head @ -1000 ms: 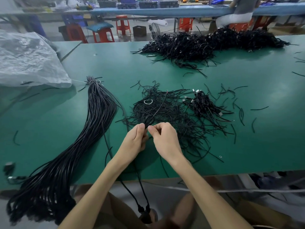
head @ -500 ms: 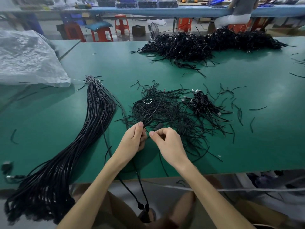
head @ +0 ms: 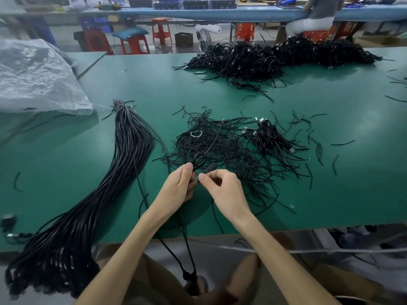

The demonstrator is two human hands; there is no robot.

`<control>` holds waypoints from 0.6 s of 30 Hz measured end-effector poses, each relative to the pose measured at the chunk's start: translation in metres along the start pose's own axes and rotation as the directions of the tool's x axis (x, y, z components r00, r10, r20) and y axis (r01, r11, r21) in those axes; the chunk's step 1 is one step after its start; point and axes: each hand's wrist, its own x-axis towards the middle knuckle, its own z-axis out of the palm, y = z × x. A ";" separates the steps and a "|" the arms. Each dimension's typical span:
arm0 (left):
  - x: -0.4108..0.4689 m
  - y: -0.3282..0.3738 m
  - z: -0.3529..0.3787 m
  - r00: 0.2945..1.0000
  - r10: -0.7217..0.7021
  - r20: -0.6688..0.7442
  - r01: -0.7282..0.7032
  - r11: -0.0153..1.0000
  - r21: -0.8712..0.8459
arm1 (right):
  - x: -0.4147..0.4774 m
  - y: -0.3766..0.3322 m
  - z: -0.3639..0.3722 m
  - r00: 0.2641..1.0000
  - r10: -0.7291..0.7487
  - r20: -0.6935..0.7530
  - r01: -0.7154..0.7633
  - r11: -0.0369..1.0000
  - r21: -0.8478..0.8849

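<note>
Gripping a black cable (head: pixel 187 245) in the left hand (head: pixel 179 186), fingers curled round it just under a small loop poking up past the thumb, with the rest hanging in two strands over the near side of the table (head: pixel 341 190) toward the lap. Pinching what looks like a thin tie (head: pixel 195 172) between thumb and forefinger of the right hand (head: pixel 222 190), close beside the left thumb, the two hands nearly touching; too small to be sure of. By this, about midway through binding one cable: loop formed, wrap not visibly closed. Done already, by the look of it: a small heap of coiled cables (head: pixel 271 137) just right of the loose ties (head: pixel 220 148) spread straight ahead of the hands, plus a far bigger heap (head: pixel 275 56) along the back. Left to do, seemingly a great deal: a thick bundle (head: pixel 123 164) of long cables on the left, running from mid-table down over the front edge (head: pixel 286 231). Plenty of bare green to the right for setting a finished coil down; tighter on the left, between bundle and forearm. Worth minding the hanging strands at that front edge, likely to snag or drag. Plastic sack (head: pixel 37 78) at far left, well apart.
</note>
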 end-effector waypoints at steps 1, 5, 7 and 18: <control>0.000 0.000 -0.001 1.000 0.001 0.003 -0.001 1.000 -0.007 | -0.001 0.000 -0.001 1.000 -0.003 0.012 0.003 1.000 0.007; -0.001 0.001 -0.005 1.000 -0.030 0.006 0.031 0.997 -0.074 | 0.000 -0.003 -0.005 0.997 0.005 0.071 -0.016 0.988 0.156; -0.002 0.002 -0.007 0.999 -0.033 0.024 0.035 0.995 -0.093 | 0.002 -0.007 -0.007 0.993 0.038 0.114 -0.071 0.950 0.305; -0.005 0.008 -0.009 0.984 -0.073 0.162 0.102 0.979 -0.177 | 0.018 -0.017 -0.006 0.927 -0.112 0.359 -0.083 0.870 0.486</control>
